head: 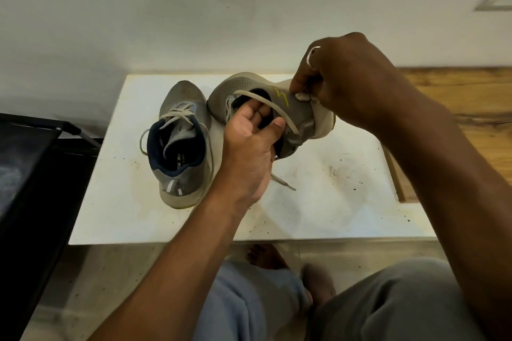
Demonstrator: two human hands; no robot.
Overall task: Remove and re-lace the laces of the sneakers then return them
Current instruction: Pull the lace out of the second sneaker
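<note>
**Item 1. Held sneaker** (243, 84): grey mesh with a pale sole and a yellow side mark. It is lifted above the table's 12 o'clock edge and tipped on its side, toe toward 10 o'clock and sole toward 3 o'clock.

**Item 2. Lace** (273, 108): off-white and partly pulled out. One length arcs from the front eyelets across the shoe's opening toward 4 o'clock. A loose end (285, 184) trails onto the table below the left hand.

**Item 3. Left hand** (249, 141): enters from 6 o'clock. The fingers are curled into the shoe's opening and the thumb lies on the collar, so the hand grips the held sneaker.

**Item 4. Right hand** (346, 77): enters from 4 o'clock. The fingertips are curled and pinch a bunched bit of lace against the shoe's side. It wears a ring (311, 57).

**Item 5. Second sneaker** (182, 97): laced and upright on the table, just beside the held one at its 9 o'clock.

**Item 6. Table** (332, 188): white and speckled with dark specks.

**Item 7. Surroundings:** a black rack (33, 174) stands at 9 o'clock and a wooden surface (457, 97) lies at 3 o'clock. Grey trousers (401, 299) and bare feet (266, 257) show at 6 o'clock.
</note>
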